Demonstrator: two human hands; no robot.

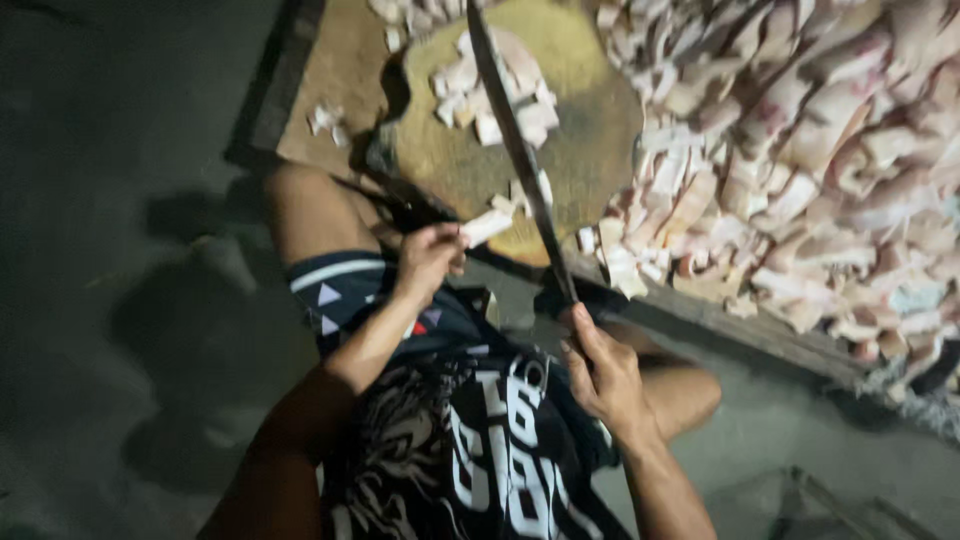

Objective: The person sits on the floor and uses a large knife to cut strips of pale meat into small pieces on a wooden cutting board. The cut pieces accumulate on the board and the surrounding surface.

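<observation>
The left hand (428, 260) pinched a pale strip of meat (487, 227) at its fingertips, just above the round chopping block (590, 140). The right hand (600, 375) gripped the handle of a long knife (515, 140), whose blade extended away over the block, beside the strip.

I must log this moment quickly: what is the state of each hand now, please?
Left hand: closed, pinching a pale meat strip at the chopping block edge.
Right hand: closed around the handle of a long knife.
</observation>
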